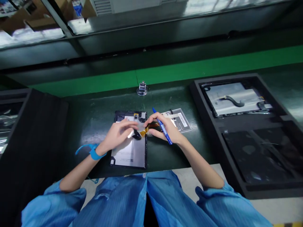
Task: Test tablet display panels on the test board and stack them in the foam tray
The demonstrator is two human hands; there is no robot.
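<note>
A display panel with a silver-white back and black border lies on the bench in front of me. An orange flex cable with a black end rises over its upper half. My left hand, a blue strap at its wrist, has thumb and fingers closed together at the cable's dark part; the exact contact is partly hidden. In my right hand a blue pen is tucked across the fingers, while thumb and index finger grip the orange side of the cable.
A printed card lies partly under my right hand. Behind the panel stands a small metal counter. On the right, a black foam tray holds another panel; black foam rises at left.
</note>
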